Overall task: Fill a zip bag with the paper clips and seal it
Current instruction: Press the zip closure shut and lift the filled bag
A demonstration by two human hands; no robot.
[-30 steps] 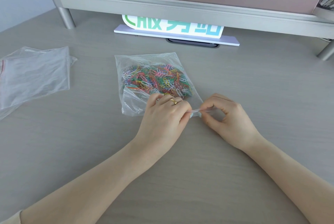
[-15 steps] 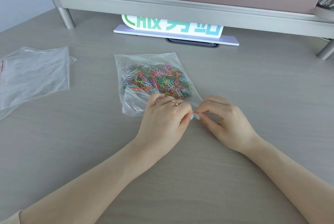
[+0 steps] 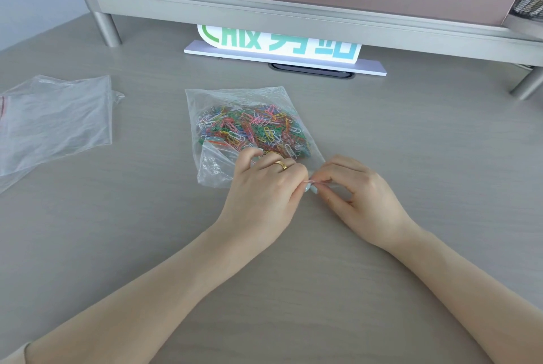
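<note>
A grey, wood-grained desk [image 3: 411, 134] runs back to a brushed-metal riser [image 3: 264, 8] on round legs, with a pinkish panel above it and a white sign [image 3: 282, 43] with green and blue characters tucked beneath. In the middle of the desk lies a clear zip bag [image 3: 235, 99], flat on the surface, its closed bottom edge pointing away from the person and its mouth toward them. The paper clips [image 3: 252, 128], a jumble of many colours, sit inside the bag, heaped in its far and middle part. The left hand [image 3: 264, 184] rests over the near edge of the bag with a gold ring [image 3: 281, 165] on one finger, its thumb and fingertips pinched together on the strip at the bag's mouth. The right hand [image 3: 358, 190] meets it just beside, fingers curled and likewise pinching the same strip at the near right corner, so the two sets of fingertips are almost touching. Whether the strip is fully pressed shut along its length cannot be told, since the hands cover it. Well apart, at the left edge of the desk, lie empty clear bags [image 3: 55, 120], crumpled and overlapping, one with a red line at its edge.
</note>
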